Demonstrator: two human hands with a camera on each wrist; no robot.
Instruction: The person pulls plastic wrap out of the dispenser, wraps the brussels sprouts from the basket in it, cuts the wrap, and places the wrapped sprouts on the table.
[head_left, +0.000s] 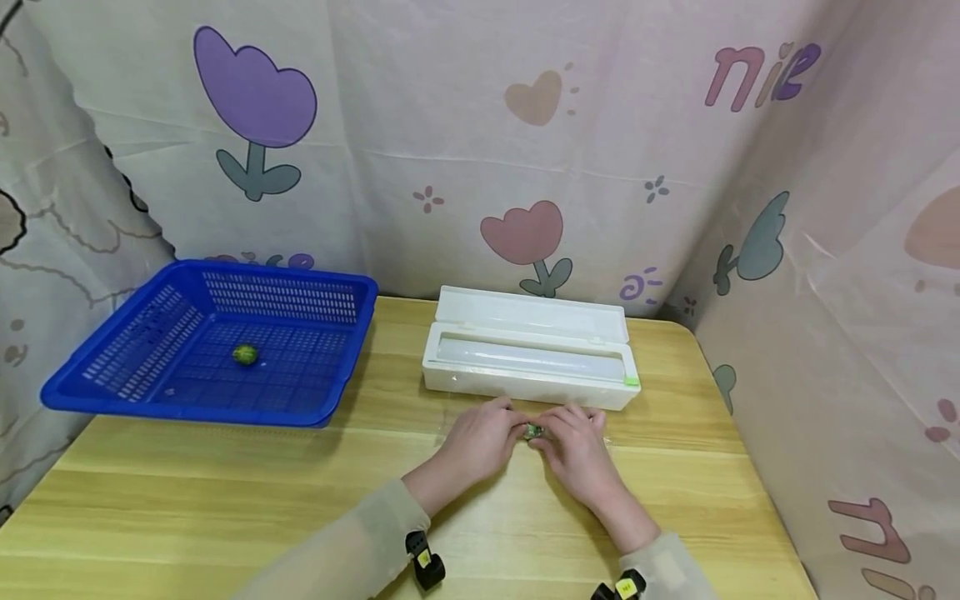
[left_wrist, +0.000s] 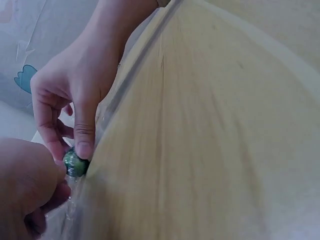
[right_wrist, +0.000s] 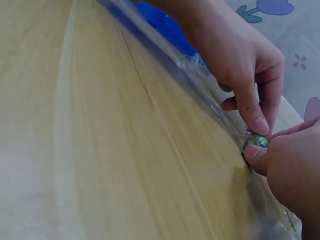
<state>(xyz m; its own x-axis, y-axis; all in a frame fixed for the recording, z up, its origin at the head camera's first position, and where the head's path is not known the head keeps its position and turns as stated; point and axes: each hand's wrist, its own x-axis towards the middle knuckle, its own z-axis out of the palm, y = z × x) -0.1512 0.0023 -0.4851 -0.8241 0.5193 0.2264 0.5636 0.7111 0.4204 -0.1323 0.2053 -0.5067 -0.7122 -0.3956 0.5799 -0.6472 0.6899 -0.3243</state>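
Observation:
A small round green fruit (head_left: 533,431) with clear shiny film around it sits between both hands just above the table. My left hand (head_left: 483,442) pinches it from the left with thumb and fingertips. From the right, my right hand (head_left: 579,450) pinches the same fruit, and its thumb lies on the green surface in the right wrist view. Clear plastic film (right_wrist: 210,95) stretches across the table under and beside the hands. Just beyond them stands a white box (head_left: 525,387), its lid raised, with a roll of film (head_left: 528,357) inside.
A blue plastic basket (head_left: 225,412) stands at the left of the wooden table (head_left: 225,500), holding one green-yellow fruit (head_left: 245,354). Behind and to the right hangs a patterned curtain (head_left: 420,100). The table's right edge slopes down beside the right arm.

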